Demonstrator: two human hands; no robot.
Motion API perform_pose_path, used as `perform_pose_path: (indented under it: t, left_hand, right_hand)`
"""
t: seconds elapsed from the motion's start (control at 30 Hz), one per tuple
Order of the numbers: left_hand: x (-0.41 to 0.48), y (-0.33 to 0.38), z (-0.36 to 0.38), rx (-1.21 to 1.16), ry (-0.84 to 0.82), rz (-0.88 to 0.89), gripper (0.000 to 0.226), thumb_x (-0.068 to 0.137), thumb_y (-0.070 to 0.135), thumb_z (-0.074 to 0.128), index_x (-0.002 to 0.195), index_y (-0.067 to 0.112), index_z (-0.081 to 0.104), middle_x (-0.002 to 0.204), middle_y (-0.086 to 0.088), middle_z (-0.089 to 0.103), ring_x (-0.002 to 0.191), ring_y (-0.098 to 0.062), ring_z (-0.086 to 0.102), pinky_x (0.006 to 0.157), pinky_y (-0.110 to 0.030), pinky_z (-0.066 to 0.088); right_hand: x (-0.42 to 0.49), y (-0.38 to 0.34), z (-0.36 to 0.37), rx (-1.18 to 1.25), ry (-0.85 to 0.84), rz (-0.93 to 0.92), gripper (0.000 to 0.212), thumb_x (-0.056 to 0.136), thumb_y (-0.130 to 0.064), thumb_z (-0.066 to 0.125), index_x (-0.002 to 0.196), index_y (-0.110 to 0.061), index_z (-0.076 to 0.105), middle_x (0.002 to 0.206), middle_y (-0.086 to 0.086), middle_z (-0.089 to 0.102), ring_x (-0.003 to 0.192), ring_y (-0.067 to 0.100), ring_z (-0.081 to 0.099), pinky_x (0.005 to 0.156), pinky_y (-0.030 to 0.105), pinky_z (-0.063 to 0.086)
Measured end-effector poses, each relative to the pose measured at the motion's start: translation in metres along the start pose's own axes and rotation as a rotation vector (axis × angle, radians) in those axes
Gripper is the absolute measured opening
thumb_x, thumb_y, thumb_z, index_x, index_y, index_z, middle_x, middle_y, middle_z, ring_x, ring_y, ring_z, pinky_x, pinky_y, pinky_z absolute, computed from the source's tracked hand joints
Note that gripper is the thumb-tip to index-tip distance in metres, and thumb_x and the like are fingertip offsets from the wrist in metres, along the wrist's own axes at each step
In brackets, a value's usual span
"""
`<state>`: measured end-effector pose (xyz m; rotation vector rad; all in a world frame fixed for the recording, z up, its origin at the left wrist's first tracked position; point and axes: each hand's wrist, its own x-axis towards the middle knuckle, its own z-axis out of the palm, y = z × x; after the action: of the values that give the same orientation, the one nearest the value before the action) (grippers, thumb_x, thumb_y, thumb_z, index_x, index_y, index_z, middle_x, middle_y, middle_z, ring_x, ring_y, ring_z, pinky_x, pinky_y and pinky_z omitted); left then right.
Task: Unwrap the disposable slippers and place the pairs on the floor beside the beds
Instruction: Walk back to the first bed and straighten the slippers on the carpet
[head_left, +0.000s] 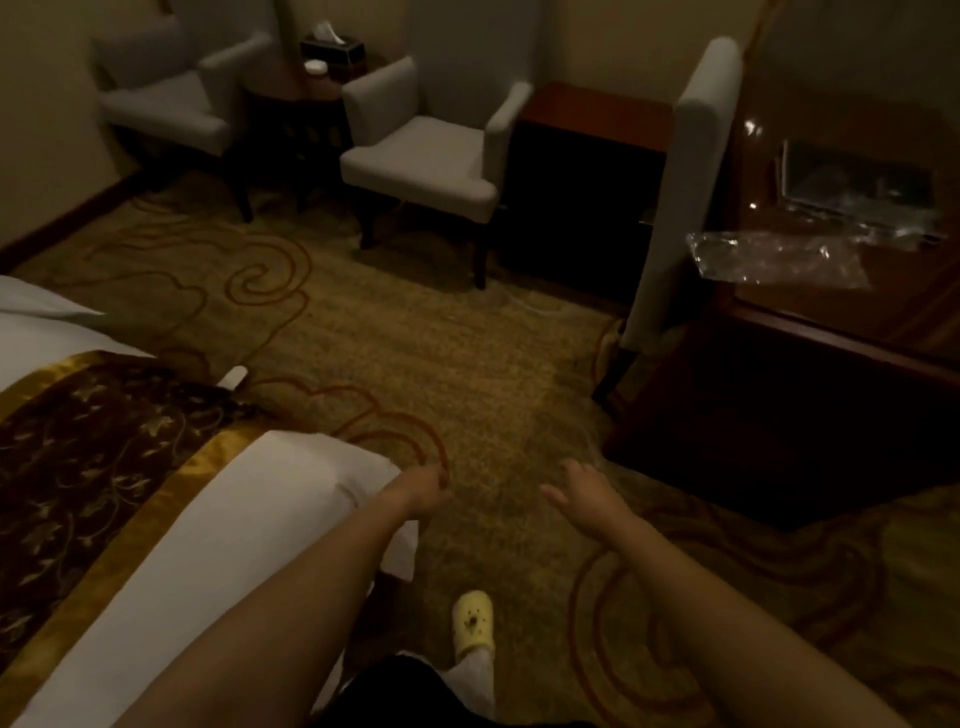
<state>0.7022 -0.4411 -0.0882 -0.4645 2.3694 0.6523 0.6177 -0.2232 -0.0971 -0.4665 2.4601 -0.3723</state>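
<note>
At the corner of the bed (234, 545), over swirl-patterned pile carpet (415, 338), both grips are empty: left grip (423, 491) loosely curled on nothing, right grip (587, 501) released, fingers spread. No slippers plainly in view; a small white shape (236, 375) on the floor past the bed may be one, unconfirmed. Crinkled clear wrappers (774, 260) lie on the glossy dark bench (893, 306). Judgement: unwrapping looks done; next calls for checking placement.

Bed (234, 519) left, desk (883, 322) right (wrappers (769, 260) on it), armchair (415, 161) ahead.
</note>
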Motion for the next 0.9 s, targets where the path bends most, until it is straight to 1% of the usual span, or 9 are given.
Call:
perform_pose_path:
  t: [0.1,0.2,0.3,0.4,0.5,0.57,0.63,0.73,0.9]
  left_hand:
    - [0.046,0.015,-0.051,-0.018,0.028,-0.026,0.04,0.096,0.025,0.043,0.127,0.003,0.054,0.135,-0.016,0.054,0.123,-0.03,0.051,0.098,-0.032,0.042]
    - [0.085,0.024,-0.094,-0.039,0.036,-0.067,0.042,0.094,0.025,0.046,0.129,0.003,0.052,0.135,-0.019,0.053,0.123,-0.031,0.051,0.099,-0.034,0.043]
    - [0.122,0.024,-0.126,-0.067,0.043,-0.113,0.044,0.093,0.026,0.049,0.132,0.004,0.048,0.138,-0.018,0.051,0.126,-0.03,0.048,0.101,-0.034,0.041]
    - [0.158,0.016,-0.152,-0.118,0.039,-0.171,0.043,0.093,0.026,0.049,0.131,0.005,0.05,0.136,-0.017,0.053,0.125,-0.03,0.049,0.099,-0.034,0.042]
    - [0.196,0.006,-0.176,-0.21,0.059,-0.246,0.042,0.094,0.026,0.049,0.131,0.007,0.051,0.137,-0.016,0.052,0.126,-0.03,0.049,0.101,-0.032,0.04]
    - [0.215,0.001,-0.195,-0.283,0.105,-0.317,0.044,0.094,0.028,0.048,0.133,0.008,0.048,0.139,-0.015,0.05,0.127,-0.03,0.048,0.101,-0.031,0.039]
    - [0.228,-0.001,-0.213,-0.365,0.164,-0.378,0.044,0.094,0.028,0.048,0.134,0.008,0.047,0.141,-0.014,0.05,0.128,-0.03,0.047,0.102,-0.031,0.039]
    - [0.235,-0.002,-0.232,-0.475,0.198,-0.432,0.044,0.094,0.027,0.048,0.134,0.009,0.048,0.14,-0.013,0.05,0.127,-0.03,0.048,0.104,-0.032,0.039]
    - [0.233,-0.023,-0.254,-0.622,0.269,-0.598,0.043,0.095,0.032,0.047,0.132,0.011,0.051,0.139,-0.011,0.051,0.125,-0.027,0.049,0.1,-0.032,0.042]
  right_hand:
    - [0.058,-0.016,-0.049,-0.009,0.01,-0.045,0.061,0.094,-0.044,0.043,0.141,-0.007,0.03,0.143,0.018,0.038,0.131,0.032,0.037,0.107,0.039,0.035]
    - [0.107,-0.03,-0.084,0.001,0.012,-0.074,0.06,0.094,-0.042,0.043,0.14,-0.005,0.031,0.143,0.018,0.038,0.133,0.032,0.036,0.109,0.04,0.034]
    - [0.155,-0.04,-0.107,-0.04,-0.042,-0.097,0.06,0.093,-0.042,0.045,0.139,-0.004,0.032,0.143,0.018,0.039,0.132,0.031,0.036,0.109,0.038,0.033]
    - [0.214,-0.05,-0.125,-0.105,-0.099,-0.131,0.062,0.093,-0.042,0.046,0.14,-0.004,0.03,0.144,0.018,0.037,0.133,0.031,0.036,0.108,0.037,0.033]
    - [0.283,-0.065,-0.145,-0.178,-0.169,-0.208,0.063,0.092,-0.043,0.048,0.141,-0.008,0.03,0.146,0.016,0.036,0.132,0.029,0.037,0.106,0.037,0.036]
    - [0.33,-0.08,-0.161,-0.227,-0.206,-0.267,0.063,0.091,-0.044,0.048,0.14,-0.009,0.03,0.145,0.015,0.036,0.132,0.028,0.038,0.105,0.036,0.036]
    - [0.376,-0.099,-0.18,-0.291,-0.234,-0.336,0.063,0.091,-0.045,0.047,0.14,-0.01,0.03,0.145,0.015,0.037,0.131,0.028,0.038,0.104,0.035,0.036]
    - [0.425,-0.133,-0.204,-0.38,-0.262,-0.419,0.06,0.093,-0.043,0.045,0.138,-0.007,0.031,0.143,0.017,0.038,0.128,0.03,0.041,0.102,0.035,0.038]
    - [0.47,-0.195,-0.213,-0.465,-0.303,-0.579,0.058,0.093,-0.042,0.044,0.138,-0.008,0.032,0.141,0.017,0.04,0.126,0.03,0.043,0.1,0.037,0.04]
